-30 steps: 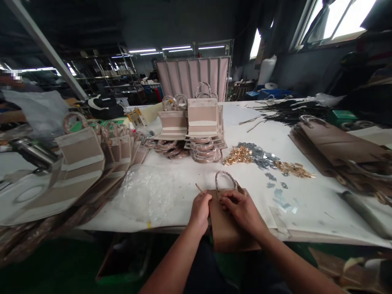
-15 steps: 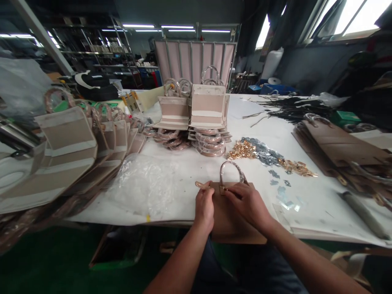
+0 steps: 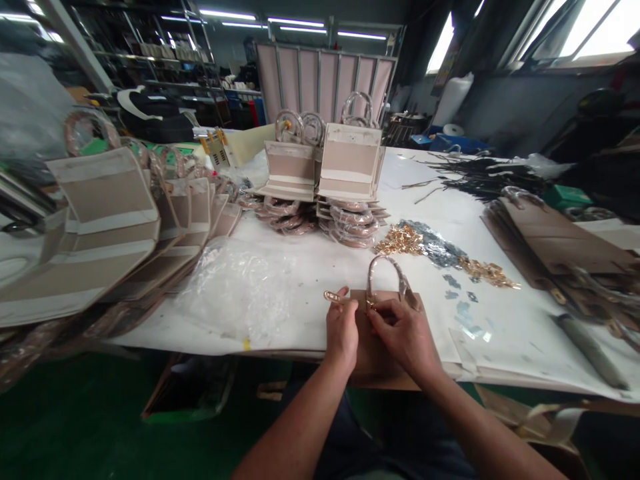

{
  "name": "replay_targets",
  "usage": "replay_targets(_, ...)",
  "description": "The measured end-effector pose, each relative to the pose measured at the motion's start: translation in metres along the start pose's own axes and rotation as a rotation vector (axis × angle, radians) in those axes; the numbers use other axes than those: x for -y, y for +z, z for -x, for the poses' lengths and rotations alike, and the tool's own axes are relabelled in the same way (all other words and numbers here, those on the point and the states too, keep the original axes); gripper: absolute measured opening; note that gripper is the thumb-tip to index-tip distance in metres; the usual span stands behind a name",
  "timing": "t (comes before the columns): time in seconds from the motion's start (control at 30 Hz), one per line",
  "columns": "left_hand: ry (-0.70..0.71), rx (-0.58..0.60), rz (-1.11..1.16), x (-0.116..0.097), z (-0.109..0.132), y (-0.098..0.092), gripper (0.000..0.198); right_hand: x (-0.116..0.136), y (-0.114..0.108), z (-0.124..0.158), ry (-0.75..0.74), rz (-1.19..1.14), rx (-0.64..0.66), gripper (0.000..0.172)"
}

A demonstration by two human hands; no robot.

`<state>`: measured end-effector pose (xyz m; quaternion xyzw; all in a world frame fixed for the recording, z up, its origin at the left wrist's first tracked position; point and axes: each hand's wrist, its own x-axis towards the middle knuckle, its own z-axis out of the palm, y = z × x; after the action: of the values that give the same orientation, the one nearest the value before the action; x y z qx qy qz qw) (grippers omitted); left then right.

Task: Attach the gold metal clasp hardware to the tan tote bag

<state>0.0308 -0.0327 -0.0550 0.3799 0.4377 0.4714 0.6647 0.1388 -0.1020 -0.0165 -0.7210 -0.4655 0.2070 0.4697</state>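
Note:
A brown bag panel [image 3: 373, 363] lies over the table's front edge, its plastic-wrapped handle [image 3: 386, 259] standing up at the far end. My left hand [image 3: 343, 333] is closed at the panel's left edge. From its fingers a narrow brown strap tab [image 3: 331, 296] with a gold fitting sticks out to the left. My right hand [image 3: 405, 333] rests over the panel, thumb and forefinger pinched on a small gold-coloured fitting [image 3: 370, 305] at the handle's left base. The fingers partly hide this piece.
Gold clips [image 3: 400, 239] and grey metal plates [image 3: 437, 245] lie heaped beyond my right hand. Bag panels with wrapped handles stand in stacks [image 3: 350, 160] at the back, left and right. Clear plastic film [image 3: 235, 293] spreads on the left. A grey roller-like bar [image 3: 593, 350] lies right.
The view has shifted slightly. Both hands stay at the panel, and the right fingertips have drawn closer together at the handle's base. The strap tab's gold fitting now shows more plainly.

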Motion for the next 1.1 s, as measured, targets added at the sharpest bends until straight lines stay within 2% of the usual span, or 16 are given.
replay_targets(0.23, 0.063, 0.056, -0.04, -0.001, 0.003, -0.003, 0.061, 0.003, 0.009, -0.004, -0.07, 0.08, -0.035, 0.02)
replay_targets(0.47, 0.155, 0.169, 0.048, -0.006, 0.007, -0.001, 0.032, 0.006, 0.01, -0.005, -0.117, 0.08, 0.007, 0.02)
replay_targets(0.6, 0.169, 0.132, 0.006, -0.009, 0.009, 0.002, 0.031, 0.017, 0.003, -0.012, -0.148, 0.203, 0.087, 0.011)
replay_targets(0.7, 0.16, 0.101, -0.005, -0.007, 0.008, 0.004, 0.032, 0.025, -0.001, -0.017, -0.149, 0.321, 0.153, 0.01)
replay_targets(0.83, 0.179, 0.073, -0.022, -0.002, 0.007, 0.006, 0.028, 0.03, -0.003, -0.019, -0.158, 0.435, 0.178, 0.009)
replay_targets(1.1, 0.233, 0.055, -0.09, 0.001, 0.008, 0.007, 0.026, 0.02, 0.0, -0.023, -0.19, 0.405, 0.191, 0.012)
